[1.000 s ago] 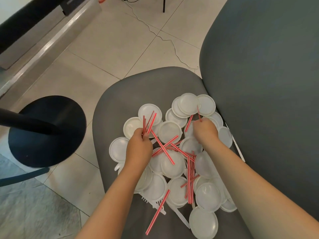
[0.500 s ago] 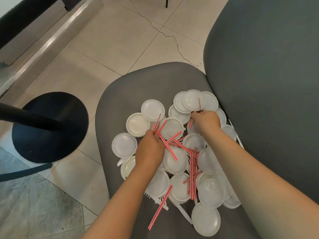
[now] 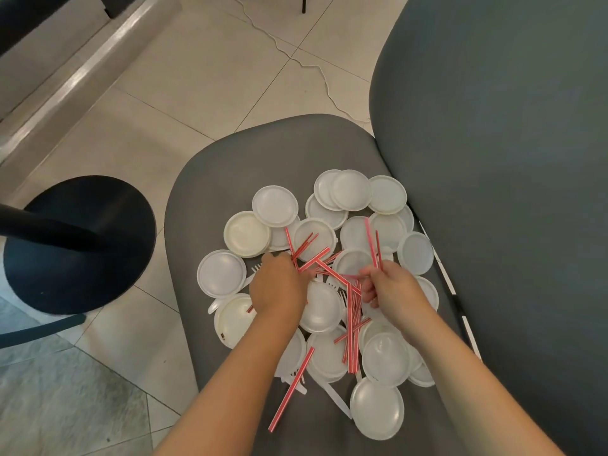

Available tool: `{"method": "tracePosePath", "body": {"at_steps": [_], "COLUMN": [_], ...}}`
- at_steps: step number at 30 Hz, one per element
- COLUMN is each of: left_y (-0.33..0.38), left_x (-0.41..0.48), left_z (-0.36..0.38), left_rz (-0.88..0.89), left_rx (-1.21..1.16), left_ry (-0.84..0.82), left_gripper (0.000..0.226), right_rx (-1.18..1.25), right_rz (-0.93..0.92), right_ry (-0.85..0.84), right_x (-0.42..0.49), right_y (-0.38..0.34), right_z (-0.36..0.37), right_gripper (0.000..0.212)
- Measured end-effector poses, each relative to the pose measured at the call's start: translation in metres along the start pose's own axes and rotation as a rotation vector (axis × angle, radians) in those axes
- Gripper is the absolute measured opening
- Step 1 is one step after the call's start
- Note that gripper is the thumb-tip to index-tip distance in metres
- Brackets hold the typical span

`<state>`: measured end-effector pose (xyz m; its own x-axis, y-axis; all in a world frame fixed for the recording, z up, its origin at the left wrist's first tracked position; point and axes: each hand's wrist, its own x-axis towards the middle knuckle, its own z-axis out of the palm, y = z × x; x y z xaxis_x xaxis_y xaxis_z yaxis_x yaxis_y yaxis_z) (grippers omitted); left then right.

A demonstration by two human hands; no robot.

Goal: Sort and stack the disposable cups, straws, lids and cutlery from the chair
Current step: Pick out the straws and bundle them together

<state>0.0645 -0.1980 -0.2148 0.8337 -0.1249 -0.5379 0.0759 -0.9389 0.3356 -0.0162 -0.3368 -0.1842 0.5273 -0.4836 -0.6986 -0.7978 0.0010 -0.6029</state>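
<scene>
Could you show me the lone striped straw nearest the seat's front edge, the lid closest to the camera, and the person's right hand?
lone striped straw [image 3: 286, 399], head view, middle of its length.
closest lid [image 3: 376, 408], head view, centre of its flat face.
right hand [image 3: 394, 287], head view, back of the hand.

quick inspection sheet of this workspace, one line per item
surface: grey chair seat, largely covered by the pile
job's things: white lids spread and overlapping; red-striped straws scattered across them; white cutlery partly under lids; no cups seen
clutter: nothing seen
grippers: left hand grips a bunch of straws; right hand pinches two straws
cables: white cable on the floor beyond the seat
surroundings: tiled floor; black round base left; grey backrest right
</scene>
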Motion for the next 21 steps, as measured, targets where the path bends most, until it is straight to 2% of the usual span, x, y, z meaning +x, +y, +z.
{"method": "tracePosePath", "body": {"at_steps": [2, 6, 11, 16, 19, 21], "left_y": [-0.002, -0.005, -0.008, -0.018, -0.026, -0.032], "left_x": [0.001, -0.001, -0.008, -0.019, -0.028, -0.034], "left_z": [0.0, -0.007, -0.025, -0.036, -0.038, -0.04], "left_rz": [0.005, 0.053, 0.084, 0.136, 0.157, 0.168], "left_rx": [-0.001, -0.014, -0.071, -0.159, -0.259, -0.353], "left_ry": [0.014, 0.049, 0.074, 0.053, 0.016, 0.035], "left_gripper": [0.036, 0.032, 0.027, 0.014, 0.008, 0.013], "right_rx": [-0.067, -0.388, -0.623, -0.674, -0.599, -0.517], "right_rz": [-0.038, -0.126, -0.083, -0.054, -0.023, -0.008], "right_ry": [0.005, 0.115, 0.109, 0.124, 0.098, 0.088], "right_x": [-0.008, -0.016, -0.02, -0.021, -0.018, -0.016], "right_y": [0.014, 0.035, 0.044, 0.046, 0.048, 0.049], "right_z": [0.003, 0.012, 0.025, 0.031, 0.035, 0.036], "right_gripper": [0.025, 0.023, 0.022, 0.028, 0.026, 0.026]}}
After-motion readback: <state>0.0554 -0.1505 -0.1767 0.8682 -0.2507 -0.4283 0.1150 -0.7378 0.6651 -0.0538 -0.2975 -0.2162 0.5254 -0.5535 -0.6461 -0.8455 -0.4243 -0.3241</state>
